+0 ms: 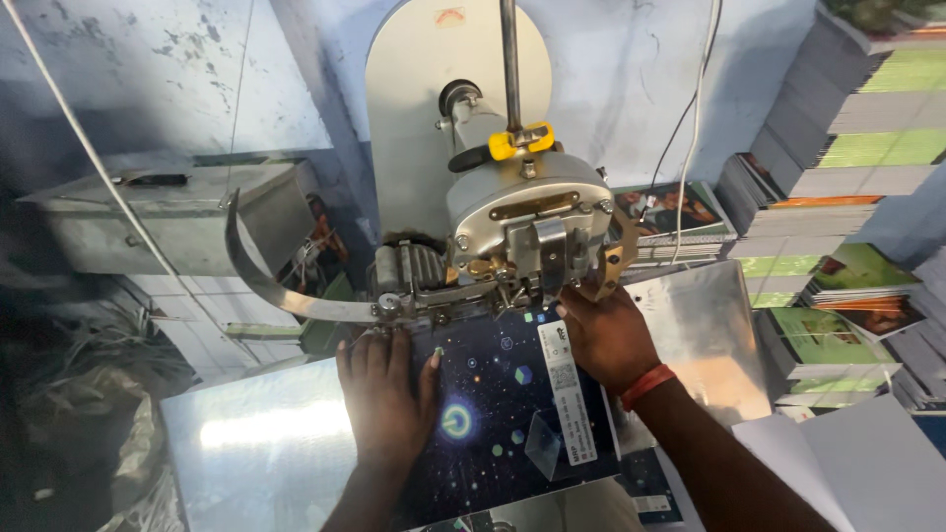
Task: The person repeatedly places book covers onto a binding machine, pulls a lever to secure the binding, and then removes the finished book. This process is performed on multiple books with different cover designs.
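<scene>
Two hands press flat on one dark booklet (pixel 503 414), star-patterned cover up, with a white label strip along its right side. Booklet lies on the shiny metal table (pixel 256 443), its top edge pushed under the head of the wire-stitching machine (pixel 527 222).

Left hand (pixel 386 399): palm down on the booklet's left part, fingers (pixel 379 350) stretched out and together, tips touching the machine's lower edge. Nothing gripped.

Right hand (pixel 606 335): on the booklet's upper right corner, just below the machine head. Fingers reach up under the head; their tips are hidden by it, so how far they curl cannot be told. Red band (pixel 647 384) on the wrist.

Around the machine:
- yellow clamp (pixel 520 143) on the vertical rod above the head;
- curved metal strip (pixel 266 276) sweeping out to the machine's left;
- grey metal box (pixel 168 212) further left, against the wall;
- white cable (pixel 695 118) hanging to the right of the head;
- tall stacks of printed booklets (pixel 838 197), green and orange edges, to the machine's right;
- loose white sheets (pixel 847 473) at lower right, below the stacks.

Machine head blocks the view of the booklet's top edge.
</scene>
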